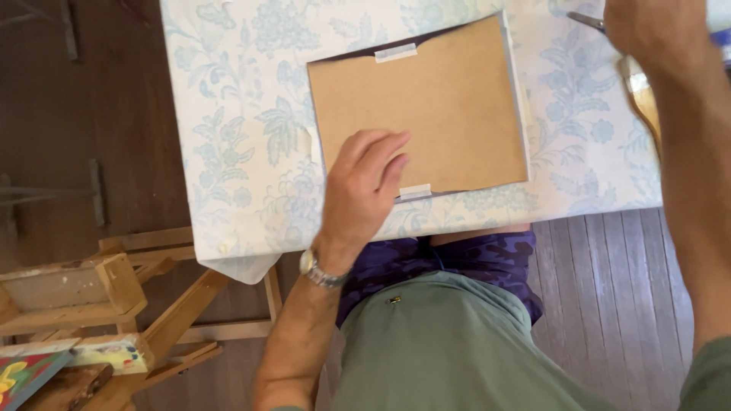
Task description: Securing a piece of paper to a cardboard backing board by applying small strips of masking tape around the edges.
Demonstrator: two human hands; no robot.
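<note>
A picture frame (434,91) lies face down on the table, showing its brown backing board with pale tape strips at the top and bottom edges. My left hand (364,194) rests flat on the frame's lower left corner, fingers together, a watch on the wrist. My right hand (653,30) is at the top right of the view, closed around something; a thin metal tip, possibly scissors (586,20), sticks out to its left. What the hand grips is mostly hidden.
The table wears a white cloth with a pale blue flower pattern (236,137). A wooden easel (114,289) and a colourful painting (23,377) stand at the lower left. A brush-like wooden object (643,95) lies by the right edge. Dark wooden floor lies around.
</note>
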